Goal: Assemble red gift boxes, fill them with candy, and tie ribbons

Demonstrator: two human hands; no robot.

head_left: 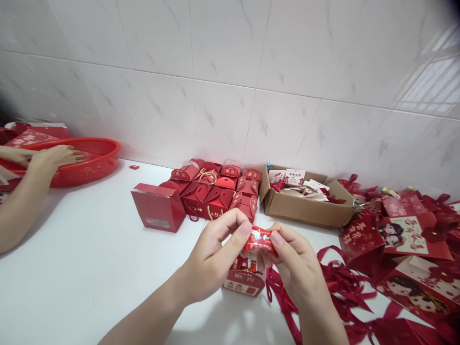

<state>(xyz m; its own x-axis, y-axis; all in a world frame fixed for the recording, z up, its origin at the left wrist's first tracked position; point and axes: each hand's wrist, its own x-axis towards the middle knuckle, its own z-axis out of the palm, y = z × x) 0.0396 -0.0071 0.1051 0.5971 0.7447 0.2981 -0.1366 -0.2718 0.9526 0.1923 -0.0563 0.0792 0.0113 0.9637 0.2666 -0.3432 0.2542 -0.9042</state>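
A red wrapped candy [261,239] with white print is stretched between my two hands. Its left end is pinched by the thumb and fingers of my left hand [220,254]. My right hand [296,261] pinches the right end the same way. Just below them stands a small red gift box [243,283] with pale lettering on its front flap. The top of that box is open, and red wrapped pieces show inside it, partly hidden by my fingers.
Behind are several closed red gift boxes [217,191] and an upright red box [158,208]. A cardboard box [305,206] holds white cards. Red ribbons [347,282] and printed boxes [413,235] crowd the right. At left, another person's hands [53,157] reach into a red plastic basket [104,152].
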